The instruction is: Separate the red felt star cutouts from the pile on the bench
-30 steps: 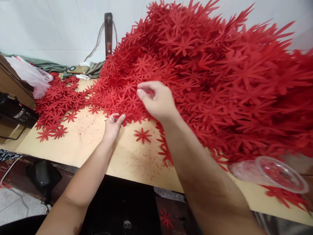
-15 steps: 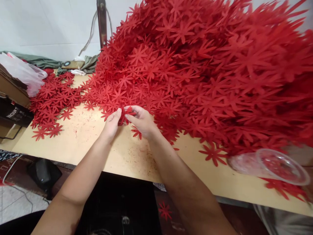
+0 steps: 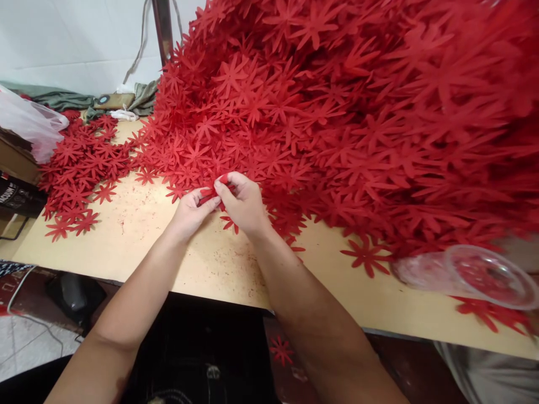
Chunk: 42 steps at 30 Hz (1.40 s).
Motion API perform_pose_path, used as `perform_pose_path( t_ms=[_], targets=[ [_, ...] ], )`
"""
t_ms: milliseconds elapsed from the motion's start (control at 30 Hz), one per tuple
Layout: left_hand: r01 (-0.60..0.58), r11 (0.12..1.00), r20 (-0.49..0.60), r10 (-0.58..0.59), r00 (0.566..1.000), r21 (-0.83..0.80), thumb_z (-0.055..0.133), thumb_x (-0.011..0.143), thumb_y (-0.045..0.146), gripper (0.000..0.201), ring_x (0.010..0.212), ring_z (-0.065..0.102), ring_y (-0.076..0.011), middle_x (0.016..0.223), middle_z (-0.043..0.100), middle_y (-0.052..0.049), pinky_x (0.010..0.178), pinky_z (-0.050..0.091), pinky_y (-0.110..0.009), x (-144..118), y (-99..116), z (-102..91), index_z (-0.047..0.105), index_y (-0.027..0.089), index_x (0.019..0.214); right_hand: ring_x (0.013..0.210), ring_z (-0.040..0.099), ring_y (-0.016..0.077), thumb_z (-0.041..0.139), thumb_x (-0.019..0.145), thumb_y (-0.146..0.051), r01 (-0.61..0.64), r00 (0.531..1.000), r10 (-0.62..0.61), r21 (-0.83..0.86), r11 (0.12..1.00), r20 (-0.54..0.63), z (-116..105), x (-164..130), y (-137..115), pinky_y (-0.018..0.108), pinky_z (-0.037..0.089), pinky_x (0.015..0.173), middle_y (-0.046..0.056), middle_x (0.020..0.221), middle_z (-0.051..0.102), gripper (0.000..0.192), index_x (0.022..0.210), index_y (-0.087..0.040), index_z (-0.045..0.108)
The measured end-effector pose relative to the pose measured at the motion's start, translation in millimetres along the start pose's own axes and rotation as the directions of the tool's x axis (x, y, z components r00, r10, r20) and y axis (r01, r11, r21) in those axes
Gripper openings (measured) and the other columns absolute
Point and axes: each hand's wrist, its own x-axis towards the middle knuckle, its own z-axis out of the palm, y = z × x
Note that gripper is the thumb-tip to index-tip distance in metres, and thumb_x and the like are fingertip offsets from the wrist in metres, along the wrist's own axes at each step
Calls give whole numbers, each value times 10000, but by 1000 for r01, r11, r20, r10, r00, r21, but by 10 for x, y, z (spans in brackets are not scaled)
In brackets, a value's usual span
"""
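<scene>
A huge heap of red flower-shaped cut-outs [image 3: 337, 101] covers the back and right of a tan wooden table [image 3: 168, 252]. At the heap's near edge my left hand [image 3: 189, 210] and my right hand [image 3: 242, 202] meet, fingertips together. Both pinch a small bunch of red flower cut-outs [image 3: 211, 194] between them, just above the tabletop. A smaller spread of the same flower cut-outs [image 3: 80, 168] lies to the left of my hands.
A clear plastic cup [image 3: 467, 275] lies on its side at the table's right front. A white plastic bag [image 3: 29, 126] and cardboard boxes stand at the left edge. Green cloth and a post are at the back wall. One flower [image 3: 281, 350] lies on the floor below.
My right hand came down from the heap with a flower and joined my left hand at the heap's edge. The view shifted slightly up and right.
</scene>
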Motion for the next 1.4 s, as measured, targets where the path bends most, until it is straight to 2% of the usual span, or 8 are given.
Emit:
perform_pose_path(
  t_ms=[133,300,500,767,1000,1167,1267,1400],
  targets=[
    [32,999,8,-32,999,2,793,638,253,194,609,578,-79,655,665,17,655,468,-227,-2,-3,22,661,144,730,518,467,82,556,813,-333,16,998,-22,-111,994,-51,0,-21,-13,253,385,527,-36,562,512,230,633,-194,521],
    [31,999,-104,-30,994,9,746,686,224,162,547,568,-70,598,637,44,592,439,-211,20,-16,2,604,156,723,643,576,106,602,757,-282,100,990,-92,65,993,-105,5,-12,22,262,476,628,-13,698,624,79,751,-204,592],
    [42,999,-191,-36,981,28,726,711,321,224,500,537,-62,577,611,47,534,405,-200,21,11,-16,569,162,693,687,602,111,670,718,-349,116,988,-104,107,987,-116,-42,26,30,279,512,693,-4,740,650,153,751,-208,621],
    [32,999,-230,-33,973,-9,731,672,222,170,511,563,-62,576,649,34,534,412,-180,59,-15,-62,580,157,715,481,476,61,673,724,-494,76,951,-1,230,970,-310,-274,157,100,212,417,485,-66,595,483,332,759,-230,476],
    [22,998,-262,-8,965,51,699,745,223,220,437,480,-46,478,573,49,496,352,-182,45,32,-31,531,155,621,616,549,97,738,644,-405,-48,997,60,211,976,-54,-303,79,-15,272,484,600,-26,722,563,353,856,-236,513],
    [-6,991,-246,40,968,136,691,775,299,342,389,377,-43,406,477,70,465,302,-205,44,13,-15,460,176,554,597,542,100,717,627,-280,-84,996,84,141,986,5,-294,177,-73,272,484,566,-21,698,563,293,857,-213,548],
    [-6,984,-273,55,961,175,694,763,386,437,364,299,-38,363,392,86,433,243,-215,61,-9,-34,408,187,499,710,613,137,685,688,-264,3,1000,-3,35,999,-7,-238,548,-136,312,532,645,19,800,623,244,902,-197,589],
    [-35,980,-265,87,960,194,725,687,507,481,363,314,-38,371,408,79,425,240,-220,75,-1,-78,424,185,494,1170,561,248,684,755,-341,287,952,-303,-214,934,-45,-151,1016,-268,428,489,940,66,1162,607,348,1071,-214,617]
  ],
)
